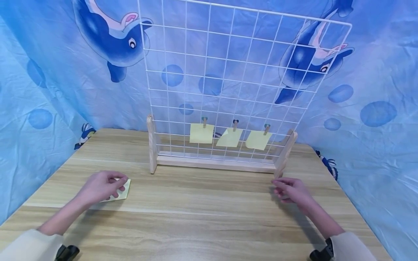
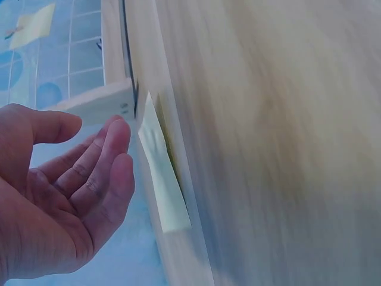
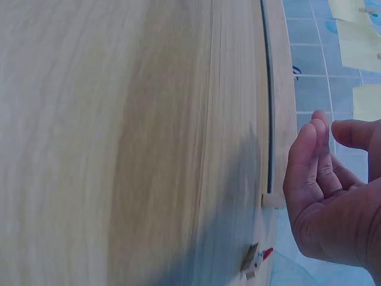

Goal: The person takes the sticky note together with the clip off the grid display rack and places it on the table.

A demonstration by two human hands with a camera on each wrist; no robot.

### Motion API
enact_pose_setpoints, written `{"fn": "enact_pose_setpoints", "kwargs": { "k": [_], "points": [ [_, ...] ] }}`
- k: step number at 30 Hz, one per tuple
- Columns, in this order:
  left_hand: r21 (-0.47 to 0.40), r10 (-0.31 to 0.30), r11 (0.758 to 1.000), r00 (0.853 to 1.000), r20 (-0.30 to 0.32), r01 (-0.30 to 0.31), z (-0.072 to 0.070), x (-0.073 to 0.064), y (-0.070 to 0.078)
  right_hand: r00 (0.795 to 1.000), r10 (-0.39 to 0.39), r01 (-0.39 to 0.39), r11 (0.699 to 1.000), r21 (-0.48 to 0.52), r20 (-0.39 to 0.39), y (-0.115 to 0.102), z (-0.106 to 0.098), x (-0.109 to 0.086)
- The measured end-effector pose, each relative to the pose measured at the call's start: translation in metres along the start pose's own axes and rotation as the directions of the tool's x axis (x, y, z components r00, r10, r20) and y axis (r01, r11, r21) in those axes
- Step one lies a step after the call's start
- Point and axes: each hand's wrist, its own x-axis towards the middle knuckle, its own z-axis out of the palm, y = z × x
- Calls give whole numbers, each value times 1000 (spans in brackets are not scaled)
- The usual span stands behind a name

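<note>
My left hand (image 1: 101,187) hovers over a pale yellow sticky note (image 1: 124,191) on the left of the table, its fingers loosely bent. In the left wrist view a gap shows between the fingertips and that note (image 2: 159,179), which lies with one edge lifted; nothing is held. My right hand (image 1: 293,192) hangs above the table by the stand's right foot, fingers relaxed and holding nothing. Below it, in the right wrist view, lies a small wooden clothespin (image 3: 253,261) with a red decoration; the hand hides it in the head view.
A white wire grid (image 1: 258,11) stands in a wooden base (image 1: 215,163) at the back. Three yellow notes (image 1: 200,136) hang low on it, each from a small clothespin (image 1: 235,125). A blue dolphin-print curtain (image 1: 39,152) surrounds the wooden table (image 1: 202,224).
</note>
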Motion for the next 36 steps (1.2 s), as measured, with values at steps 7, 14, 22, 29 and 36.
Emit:
{"fn": "enact_pose_setpoints", "kwargs": {
  "k": [7,14,22,29,36],
  "points": [
    [-33,17,999,1000,10,-17,11,11,9,999,-19,18,999,35,26,-4,10,2],
    [-92,22,996,999,32,-19,19,19,21,996,-71,67,994,84,53,-10,22,4],
    [-90,37,995,999,4,-37,31,30,37,989,-116,104,988,118,97,-18,39,10],
    [-173,51,984,999,3,-50,41,41,47,980,-153,133,978,158,125,-33,55,14],
    [-250,85,965,996,18,-78,49,52,61,974,-173,141,969,202,149,-50,71,14]
  ]
}}
